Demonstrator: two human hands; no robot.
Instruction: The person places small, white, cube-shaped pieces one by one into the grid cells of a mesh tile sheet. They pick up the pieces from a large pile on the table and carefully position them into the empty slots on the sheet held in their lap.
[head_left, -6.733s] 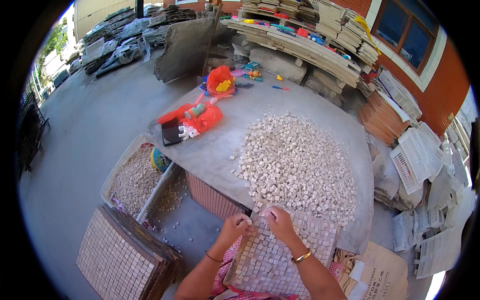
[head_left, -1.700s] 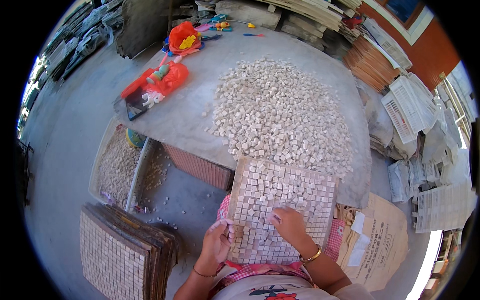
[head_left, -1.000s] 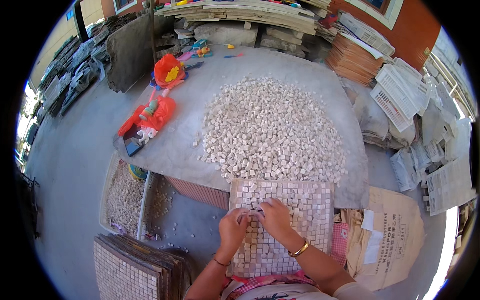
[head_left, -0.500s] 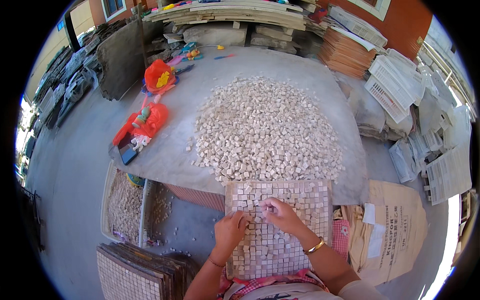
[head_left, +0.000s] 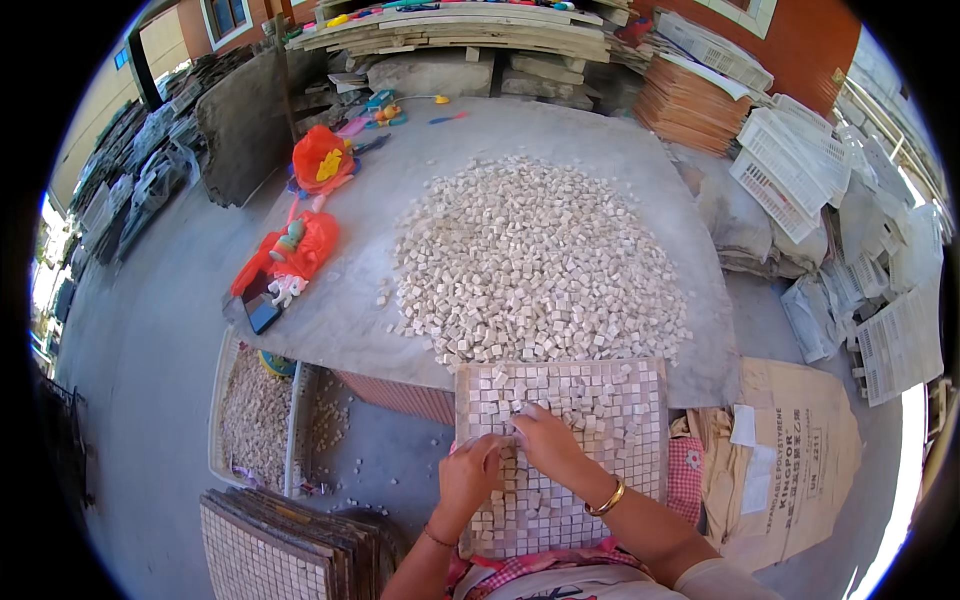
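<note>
A square grid tray [head_left: 660, 440] lies in front of me, with small pale stone cubes in its cells and several loose cubes [head_left: 590, 410] scattered on top. My left hand [head_left: 470, 478] is closed in a pinch over the tray's left half. Just beside it, my right hand [head_left: 550, 445] is closed too, fingertips pointing down at the cells. The fingertips of both hands nearly meet, and whatever they pinch is too small and hidden to make out. Beyond the tray, a wide heap of stone cubes [head_left: 540, 260] covers much of the grey table [head_left: 350, 330].
Toys on red bags [head_left: 305, 240] and a phone [head_left: 264, 314] lie at the table's left. Below stand a white crate of cubes [head_left: 222, 400] and a stack of filled trays [head_left: 260, 545]. A brown paper sack [head_left: 800, 470] and white plastic baskets [head_left: 785, 185] are at the right.
Both hands have drawn together over the tray, the left moving right and the right slightly left and down. The whole view has shifted slightly.
</note>
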